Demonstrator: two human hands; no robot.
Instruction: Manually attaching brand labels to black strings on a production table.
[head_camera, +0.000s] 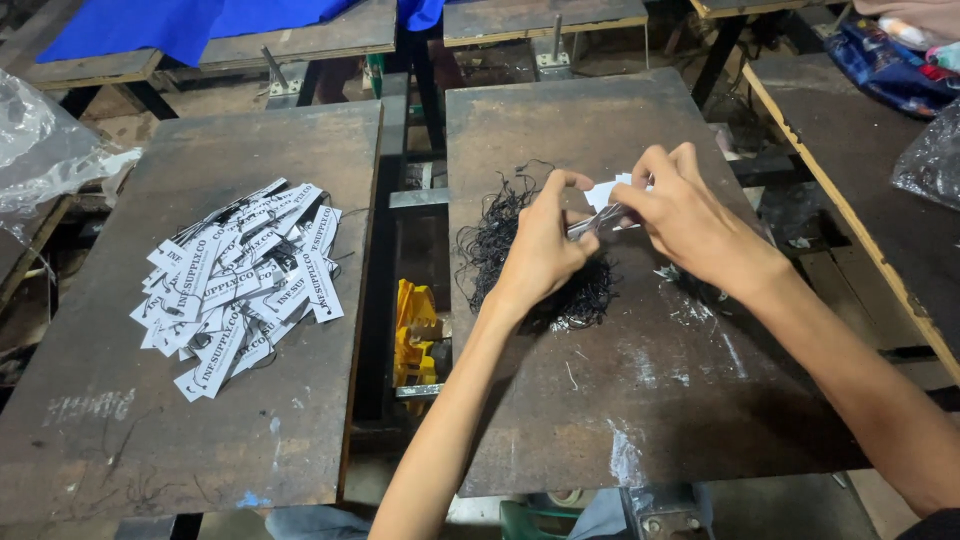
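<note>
My L hand (540, 250) & R hand (685, 220) both pinch a white tag (605, 193) w/ fingers narrow, over black string pile (490, 245); finished tags (240, 280) on left board (150, 420)

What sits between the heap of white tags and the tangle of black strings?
In the head view, a dark gap between the two boards separates the pile of white tags from the black strings. A yellow object shows down in that gap.

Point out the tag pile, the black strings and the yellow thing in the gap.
tag pile (240, 285), head view, middle of the heap
black strings (490, 240), head view, left part of the tangle
yellow thing (415, 325), head view, its upper body
</note>
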